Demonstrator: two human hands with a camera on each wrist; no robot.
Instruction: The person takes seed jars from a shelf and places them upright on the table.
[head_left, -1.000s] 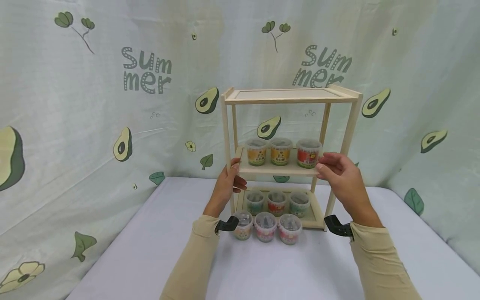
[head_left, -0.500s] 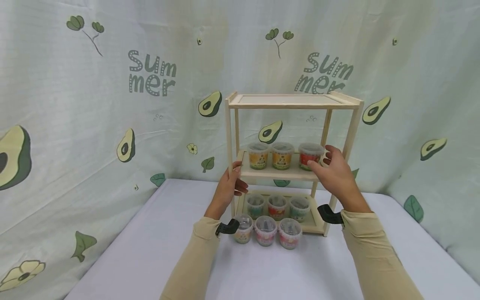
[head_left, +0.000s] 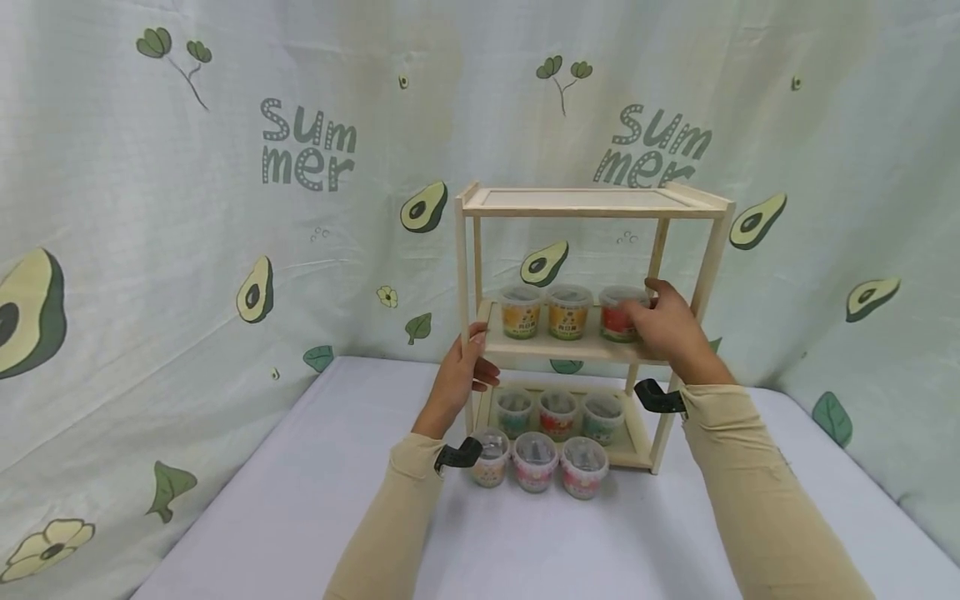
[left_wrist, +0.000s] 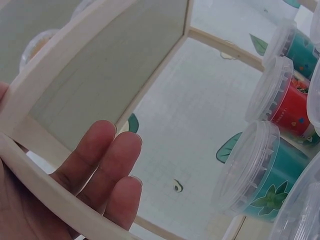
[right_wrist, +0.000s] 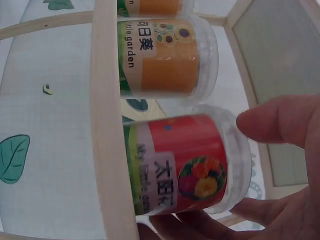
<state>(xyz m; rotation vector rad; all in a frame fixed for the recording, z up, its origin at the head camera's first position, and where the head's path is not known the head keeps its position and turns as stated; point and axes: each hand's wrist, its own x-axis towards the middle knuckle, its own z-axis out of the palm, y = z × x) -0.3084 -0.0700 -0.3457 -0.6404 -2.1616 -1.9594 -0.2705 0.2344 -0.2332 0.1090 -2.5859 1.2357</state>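
In the head view, a wooden shelf rack [head_left: 600, 213] stands on the table. My left hand [head_left: 456, 379] holds its left front post, with fingers reaching past the post under the middle board, as the left wrist view shows. On that board stand two orange-labelled plastic tubs [head_left: 567, 318] and, at the right, a red-labelled tub [head_left: 613, 321]. My right hand [head_left: 670, 329] holds the red-labelled tub. In the right wrist view, the thumb [right_wrist: 270, 122] is at its clear lid and the other fingers curl along its side, partly hidden behind it.
On the lower board are two teal tubs [head_left: 515, 414] with a red one [head_left: 557, 414] between them. In front of the rack, three pale tubs [head_left: 536, 471] stand on the white table [head_left: 315, 500]. A printed curtain [head_left: 360, 250] hangs behind.
My right hand has moved left and further in around the red-labelled tub, from its right side, and covers more of it. My left hand stays at the post.
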